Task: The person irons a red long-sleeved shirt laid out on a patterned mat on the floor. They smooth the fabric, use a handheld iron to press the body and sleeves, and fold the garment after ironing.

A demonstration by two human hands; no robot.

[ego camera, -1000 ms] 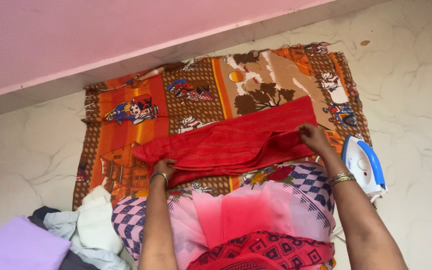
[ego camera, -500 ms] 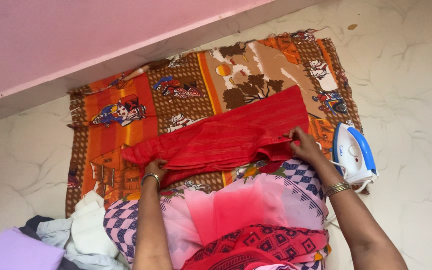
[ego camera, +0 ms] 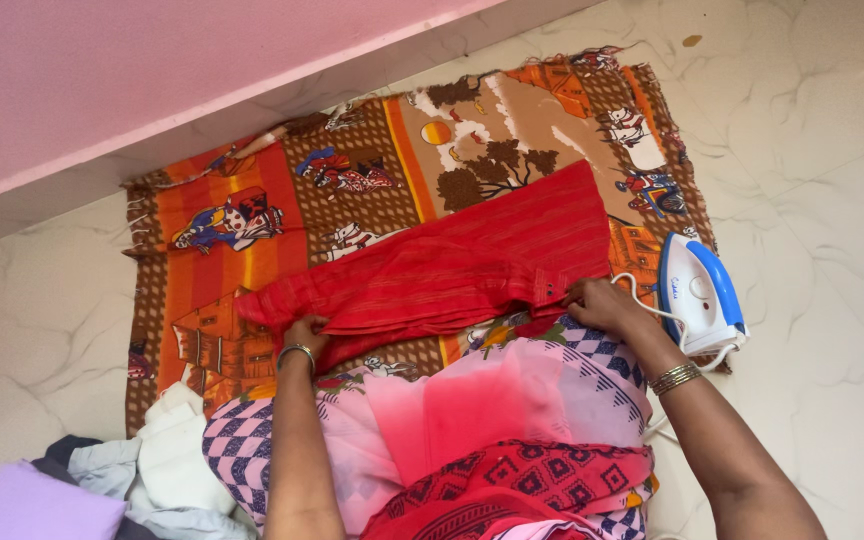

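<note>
Pale marbled floor fills the frame's right and lower left; pink wall across the upper left. Orange-and-brown printed cloth lies spread flat on the floor, centre frame. On it, a folded red garment runs from centre left up toward upper centre. Person's patterned pink-and-red clothing covers the lower centre. Pile of white, grey and lilac fabrics at lower left, cut off by the frame edge. Blue-and-white iron stands at centre right, just beside the cloth's edge, its white cord looping past the wrist.

Left hand pinches the garment's near left edge, fingers curled. Right hand presses fingertips together on the garment's right end.

Since half a second ago: the garment's near edge lies folded tighter, hands set lower on it, view slightly shifted.

Fingertips of both hands are partly hidden under the fabric; the garment's type is hard to make out.
</note>
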